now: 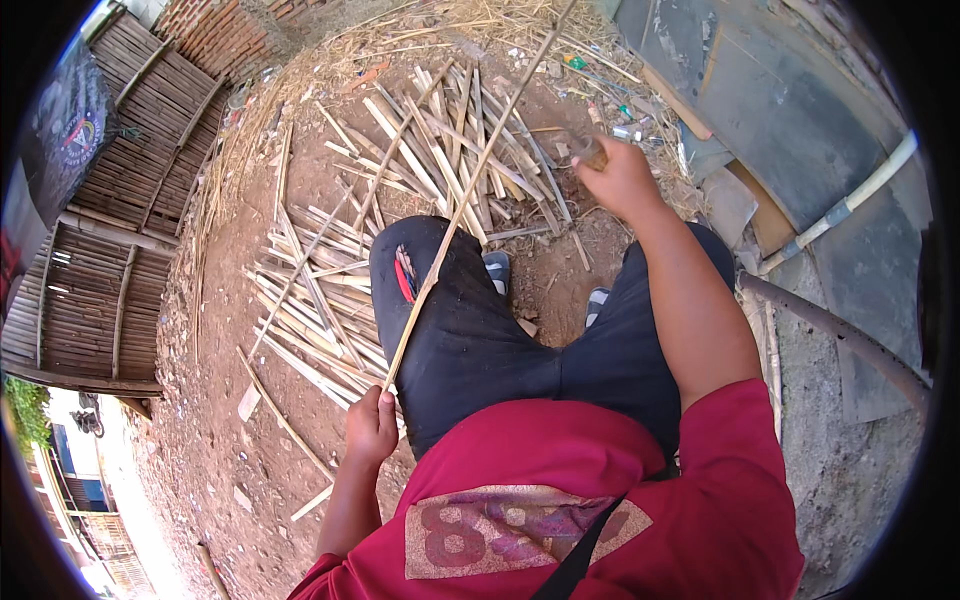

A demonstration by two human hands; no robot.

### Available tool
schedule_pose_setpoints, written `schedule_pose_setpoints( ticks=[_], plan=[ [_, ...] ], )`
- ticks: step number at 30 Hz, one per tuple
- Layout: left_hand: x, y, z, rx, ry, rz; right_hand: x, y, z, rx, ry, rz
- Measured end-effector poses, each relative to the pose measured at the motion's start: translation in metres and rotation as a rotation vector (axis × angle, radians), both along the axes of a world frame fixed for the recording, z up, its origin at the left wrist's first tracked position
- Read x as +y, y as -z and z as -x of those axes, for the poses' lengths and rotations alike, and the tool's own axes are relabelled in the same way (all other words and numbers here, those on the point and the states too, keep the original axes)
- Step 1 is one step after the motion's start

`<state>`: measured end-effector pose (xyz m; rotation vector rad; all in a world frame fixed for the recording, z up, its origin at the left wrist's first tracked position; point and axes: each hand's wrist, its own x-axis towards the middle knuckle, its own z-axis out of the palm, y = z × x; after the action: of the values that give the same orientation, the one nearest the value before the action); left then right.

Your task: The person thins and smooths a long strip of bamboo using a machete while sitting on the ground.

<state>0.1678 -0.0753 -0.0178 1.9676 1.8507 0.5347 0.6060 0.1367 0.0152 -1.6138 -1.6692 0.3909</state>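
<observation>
My left hand (pixel 372 428) is closed round the near end of a long, thin bamboo stick (pixel 428 284). The stick slants across my left thigh and runs away to the far right, past the top of the view. Raised beyond my right knee, my right hand (pixel 622 180) is closed on a tool with a brown handle (pixel 596 157); its far part is smeared, so its kind cannot be told. Split bamboo strips (pixel 335 290) lie heaped left of my legs, and a second heap of strips (pixel 440 160) spreads beyond my knees, under the stick.
Woven bamboo panels (pixel 150 150) stand at the left, a brick wall (pixel 215 38) at the far left. Dry straw (pixel 300 75) and litter cover the far ground. Dark sheets (pixel 790 120) and a pale pipe (pixel 850 205) are on the right. A loose stick (pixel 285 415) lies near my left hand.
</observation>
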Motion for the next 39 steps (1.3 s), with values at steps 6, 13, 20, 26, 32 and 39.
schedule_pose_setpoints(
  ticks=[6,13,20,26,32,39],
  plan=[
    [0.0,0.001,0.003,-0.016,0.004,0.026,-0.019,-0.005,0.018,-0.199,-0.308,-0.129],
    [0.003,0.003,0.008,0.051,0.038,-0.021,-0.001,0.005,-0.005,-0.04,-0.128,-0.049],
    [0.004,0.007,0.01,0.079,0.033,-0.029,-0.021,-0.021,0.016,-0.226,-0.305,0.127],
    [0.006,0.01,0.009,0.124,0.042,-0.076,-0.01,-0.012,0.003,-0.037,-0.244,0.174],
    [0.001,0.002,0.008,0.164,0.009,-0.093,-0.002,-0.017,-0.011,-0.059,-0.124,0.201],
    [0.008,0.002,0.011,0.214,0.034,-0.085,-0.004,0.001,-0.01,-0.132,-0.127,0.071]
  ],
)
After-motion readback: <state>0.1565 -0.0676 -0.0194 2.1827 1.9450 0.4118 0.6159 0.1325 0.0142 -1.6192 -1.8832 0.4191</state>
